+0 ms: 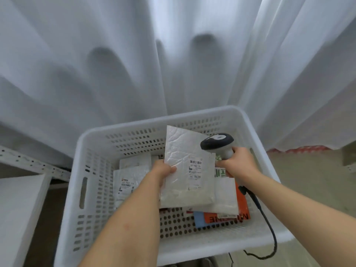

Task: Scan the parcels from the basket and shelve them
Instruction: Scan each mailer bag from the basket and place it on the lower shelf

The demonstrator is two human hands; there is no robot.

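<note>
Two grips matter: left hand (163, 170) pinches the white mailer (185, 166) by one edge, right hand (237, 162) clasps the scanner (217, 142) just beside it, so the mailer may sag and the scan miss its label (195, 169).
</note>
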